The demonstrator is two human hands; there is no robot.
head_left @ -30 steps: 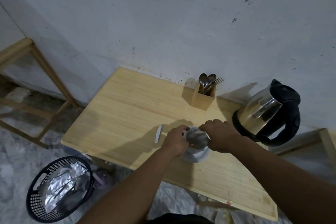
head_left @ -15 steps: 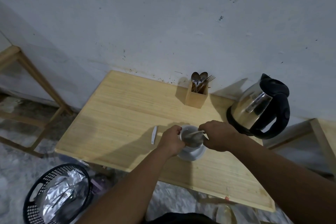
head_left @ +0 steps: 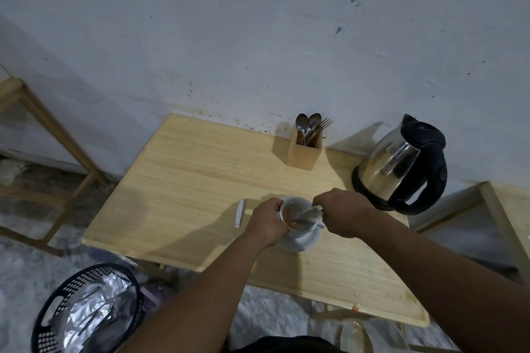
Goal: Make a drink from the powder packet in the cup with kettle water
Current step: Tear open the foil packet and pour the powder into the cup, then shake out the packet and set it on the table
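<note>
A white cup (head_left: 296,203) stands on a white saucer (head_left: 301,241) near the middle of the wooden table (head_left: 183,180). My left hand (head_left: 266,221) grips the cup's left side. My right hand (head_left: 344,210) pinches a powder packet (head_left: 308,213), tilted over the cup's mouth. Brown powder shows inside the cup. A torn white strip (head_left: 239,212) lies on the table left of the cup. The steel kettle (head_left: 401,166) with a black handle stands at the back right, apart from my hands.
A wooden holder (head_left: 304,152) with spoons and a fork stands by the wall. A black basket (head_left: 86,309) with foil wrappers sits on the floor at lower left. Wooden frames stand at the left (head_left: 43,135) and right (head_left: 504,218).
The view shifted slightly. My right hand has tilted the packet over the cup, and brown powder now shows inside. My left hand stays on the cup.
</note>
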